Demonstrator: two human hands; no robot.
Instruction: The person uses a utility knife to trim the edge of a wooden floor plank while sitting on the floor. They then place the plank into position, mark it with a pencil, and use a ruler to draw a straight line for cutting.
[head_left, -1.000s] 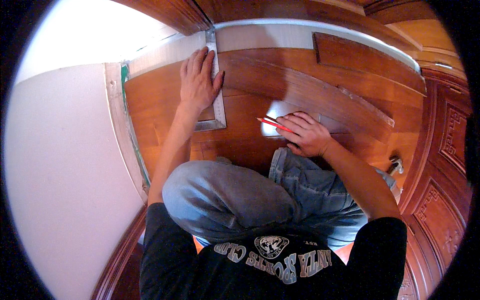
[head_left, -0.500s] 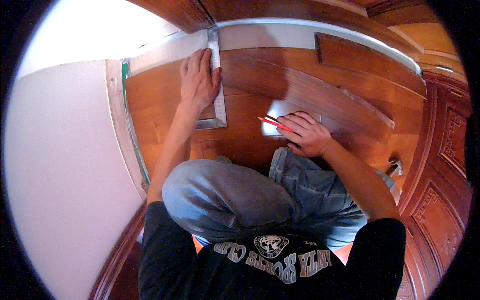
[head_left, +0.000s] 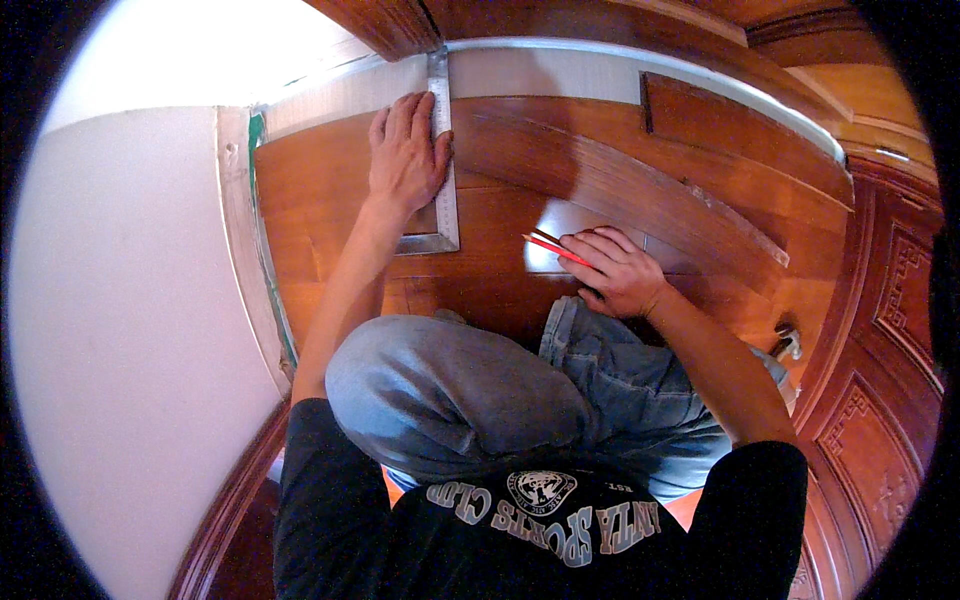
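My left hand (head_left: 407,160) lies over the long blade of a metal carpenter's square (head_left: 447,205), its thumb across the blade and its fingers along the left side. The square rests on reddish-brown floorboards (head_left: 490,220); its short arm points left near my knee, and its far end reaches the back edge of the floor. In my right hand (head_left: 620,275), closed, is a red pencil (head_left: 560,250), its tip pointing left above the boards. The hand hovers beside a bright reflection on the wood. A dark line along the pencil may be its shadow.
A loose plank (head_left: 640,180) lies slantwise across the floor, and a shorter board (head_left: 740,125) sits at the back right. Pale underlayment (head_left: 540,72) shows along the far edge. A hammer (head_left: 789,342) is right of my knee. A white wall (head_left: 130,300) and carved door (head_left: 890,340) flank me.
The view has shifted slightly, so the square and both hands appear a little farther right. Neither hand has changed its hold.
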